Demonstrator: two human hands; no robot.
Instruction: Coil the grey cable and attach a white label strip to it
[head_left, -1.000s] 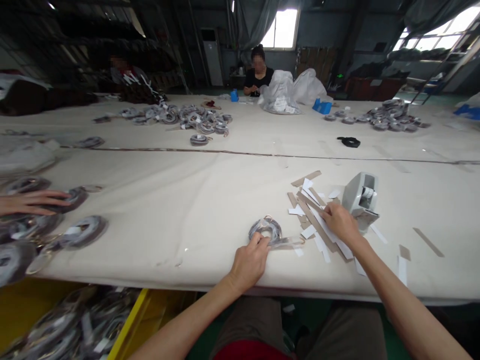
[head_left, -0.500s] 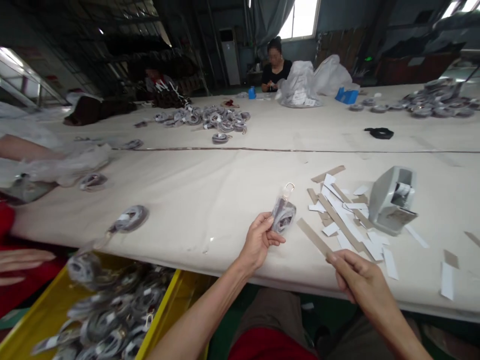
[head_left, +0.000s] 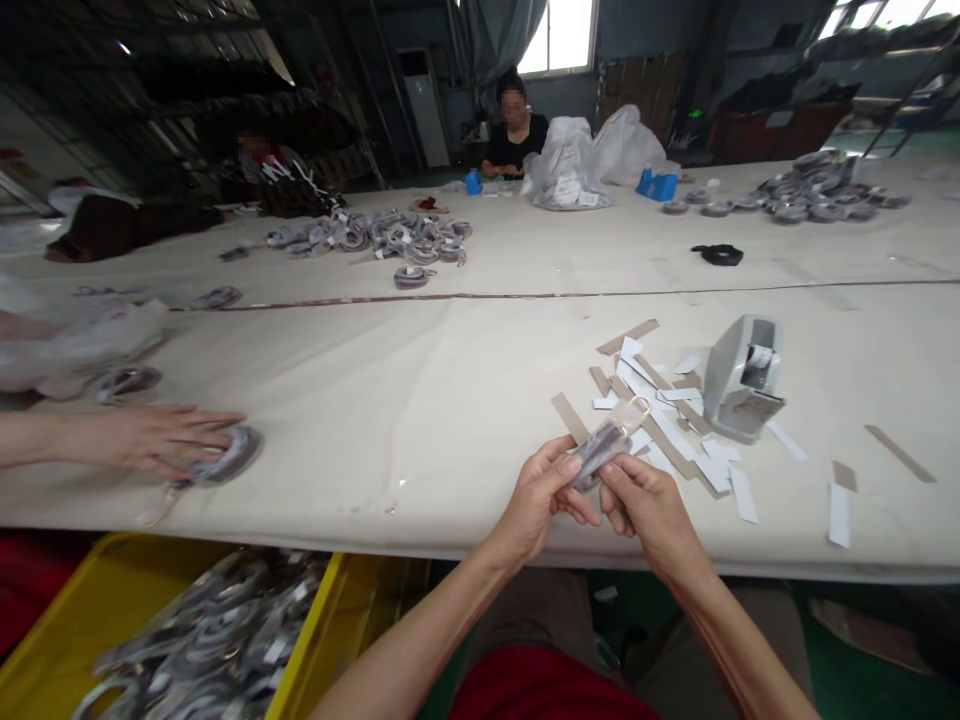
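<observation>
Holding a small coiled grey bundle [head_left: 600, 446] between them, both of the person's hands sit just above the near edge of the table [head_left: 420, 400], on the near side of the tape dispenser [head_left: 742, 378] and to its left. The left hand [head_left: 541, 492] pinches the bundle's lower end with thumb and fingertips closed on it; the right hand [head_left: 651, 505] closes its fingers on the same lower end from the other side, so the two grips almost touch. The bundle's long axis runs up and away from the grips, tilted toward the tape dispenser, and ends in a pale ring [head_left: 636, 408] that stands free of both hands. That free end hangs over the scattered paper strips [head_left: 675, 420], which lie between the hands and the dispenser. The right hand is the nearer of the two to the dispenser and to the strips. Well to the left of the dispenser, a co-worker's hand [head_left: 154, 440] rests flat on another coil [head_left: 225, 458] on the table. A yellow bin [head_left: 90, 610] of similar coils stands below the table edge there.
</observation>
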